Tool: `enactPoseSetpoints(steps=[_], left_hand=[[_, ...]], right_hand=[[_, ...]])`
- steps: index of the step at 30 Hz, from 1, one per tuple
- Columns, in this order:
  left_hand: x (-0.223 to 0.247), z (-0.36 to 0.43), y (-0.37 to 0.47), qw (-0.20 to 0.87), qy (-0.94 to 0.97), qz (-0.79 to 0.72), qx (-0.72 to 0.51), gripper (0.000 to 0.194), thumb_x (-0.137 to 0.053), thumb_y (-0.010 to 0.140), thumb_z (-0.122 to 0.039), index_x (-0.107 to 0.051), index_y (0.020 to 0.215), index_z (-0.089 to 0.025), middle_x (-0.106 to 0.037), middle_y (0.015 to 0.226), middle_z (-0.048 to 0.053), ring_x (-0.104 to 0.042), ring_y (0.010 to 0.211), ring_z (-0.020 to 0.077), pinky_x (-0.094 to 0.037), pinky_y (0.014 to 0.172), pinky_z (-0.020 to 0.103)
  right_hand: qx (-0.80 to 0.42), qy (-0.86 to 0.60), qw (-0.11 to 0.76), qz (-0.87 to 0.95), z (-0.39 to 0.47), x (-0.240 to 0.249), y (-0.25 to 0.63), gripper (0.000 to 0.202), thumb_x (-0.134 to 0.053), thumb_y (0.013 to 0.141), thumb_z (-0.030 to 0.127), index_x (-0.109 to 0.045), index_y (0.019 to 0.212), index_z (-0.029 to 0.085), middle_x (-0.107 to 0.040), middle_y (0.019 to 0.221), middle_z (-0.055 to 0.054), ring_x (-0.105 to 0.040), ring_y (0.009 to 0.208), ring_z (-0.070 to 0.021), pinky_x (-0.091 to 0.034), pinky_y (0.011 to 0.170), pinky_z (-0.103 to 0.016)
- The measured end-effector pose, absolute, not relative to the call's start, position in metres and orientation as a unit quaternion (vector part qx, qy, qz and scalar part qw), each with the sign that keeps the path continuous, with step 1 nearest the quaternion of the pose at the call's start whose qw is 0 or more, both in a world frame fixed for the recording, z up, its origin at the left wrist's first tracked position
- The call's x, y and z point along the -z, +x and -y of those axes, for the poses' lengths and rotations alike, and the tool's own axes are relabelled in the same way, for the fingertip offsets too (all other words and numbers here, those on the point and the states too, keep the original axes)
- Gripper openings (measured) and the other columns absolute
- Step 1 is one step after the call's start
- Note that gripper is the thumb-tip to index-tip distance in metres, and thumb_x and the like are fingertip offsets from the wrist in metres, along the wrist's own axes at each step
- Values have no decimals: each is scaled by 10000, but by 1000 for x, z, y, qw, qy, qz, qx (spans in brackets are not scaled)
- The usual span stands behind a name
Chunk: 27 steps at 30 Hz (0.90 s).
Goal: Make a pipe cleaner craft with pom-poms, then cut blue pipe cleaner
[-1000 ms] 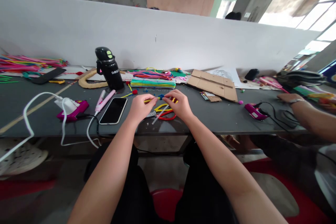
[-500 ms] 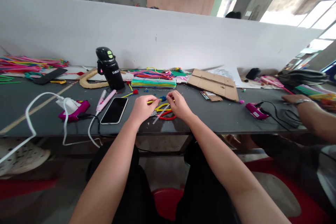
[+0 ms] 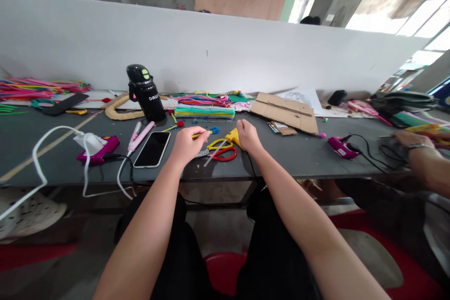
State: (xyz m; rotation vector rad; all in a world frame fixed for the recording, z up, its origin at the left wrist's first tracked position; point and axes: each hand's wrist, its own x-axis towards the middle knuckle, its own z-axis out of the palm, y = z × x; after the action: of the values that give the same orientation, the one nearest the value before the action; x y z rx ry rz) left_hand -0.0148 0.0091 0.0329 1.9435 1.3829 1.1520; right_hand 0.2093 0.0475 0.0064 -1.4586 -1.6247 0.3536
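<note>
My left hand pinches a thin yellow stem whose tip carries a small blue fuzzy piece. Wrapped round a yellow glue gun is my right hand; the gun's nozzle end points left, and a clear glue stick slants out toward the lower left. Beneath and between my hands lie pliers with one yellow and one red handle, their metal head near my left fingers. A dark cord hangs down from the glue gun.
A phone, a pink iron and a black bottle stand or lie to the left. Behind are pipe cleaners and cardboard. Purple power strips with cables sit at both sides. Another person's hand is at the far right.
My right hand has left the blue-tipped stem and now grips the yellow glue gun. My left hand has shifted slightly left with the stem. The other person's hand has moved right.
</note>
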Motion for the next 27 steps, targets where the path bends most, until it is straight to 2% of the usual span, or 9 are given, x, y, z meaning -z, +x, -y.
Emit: enactPoseSetpoints(steps=[4, 6, 10, 15, 19, 21, 25, 27], left_hand=[[-37, -10, -20, 268, 684, -514, -443, 257, -622, 827, -402, -717, 763, -172, -705, 713, 31, -597, 614, 145, -460, 609, 238], [-40, -10, -25, 285, 664, -509, -468, 238, -636, 818, -376, -712, 747, -163, -686, 698, 30, -567, 590, 125, -441, 585, 227], [-44, -14, -38, 336, 601, -483, -541, 238, -663, 800, -369, -717, 776, -138, -657, 698, 39, -515, 557, 95, -379, 517, 207], [-40, -28, -56, 355, 518, -491, -605, 267, -684, 754, -388, -717, 803, -128, -625, 666, 27, -495, 523, 84, -323, 466, 195], [-22, -52, -74, 290, 514, -561, -582, 249, -660, 738, -369, -712, 807, -136, -656, 681, 28, -517, 540, 98, -390, 522, 206], [-10, -66, -82, 252, 527, -597, -550, 252, -628, 755, -370, -706, 833, -143, -684, 718, 39, -564, 581, 125, -436, 580, 226], [5, -82, -89, 198, 583, -662, -427, 291, -531, 827, -413, -684, 839, -167, -733, 845, 73, -644, 723, 191, -457, 652, 259], [6, -83, -88, 191, 598, -678, -383, 284, -506, 844, -407, -675, 825, -180, -742, 851, 67, -658, 757, 204, -455, 685, 266]], right_hand=[[-120, -616, 486, 608, -51, -9, 223, 446, -397, 968, 460, -336, 598, 217, -367, 537, 40, -350, 557, -120, -232, 552, -281], [-118, -622, 506, 586, -53, -8, 232, 462, -437, 953, 492, -388, 593, 208, -370, 516, 44, -361, 544, -115, -250, 542, -274], [-171, -619, 539, 546, -63, 2, 252, 362, -490, 937, 471, -564, 729, 184, -525, 524, 22, -499, 528, -133, -362, 558, -260], [-199, -622, 551, 518, -75, 16, 277, 306, -539, 914, 453, -588, 790, 178, -612, 579, -13, -572, 546, -148, -417, 556, -255], [-159, -671, 524, 499, -78, 21, 288, 360, -395, 978, 486, -549, 820, 202, -563, 563, 10, -519, 516, -141, -398, 534, -256], [-148, -687, 503, 502, -78, 24, 289, 439, -321, 993, 519, -523, 753, 212, -502, 515, 21, -485, 497, -144, -377, 526, -263], [-160, -681, 456, 551, -77, 33, 284, 532, -428, 929, 594, -464, 557, 215, -413, 425, 26, -456, 475, -144, -351, 510, -267], [-162, -669, 431, 584, -82, 35, 279, 500, -491, 909, 560, -525, 566, 198, -478, 449, 16, -490, 497, -144, -372, 533, -259]])
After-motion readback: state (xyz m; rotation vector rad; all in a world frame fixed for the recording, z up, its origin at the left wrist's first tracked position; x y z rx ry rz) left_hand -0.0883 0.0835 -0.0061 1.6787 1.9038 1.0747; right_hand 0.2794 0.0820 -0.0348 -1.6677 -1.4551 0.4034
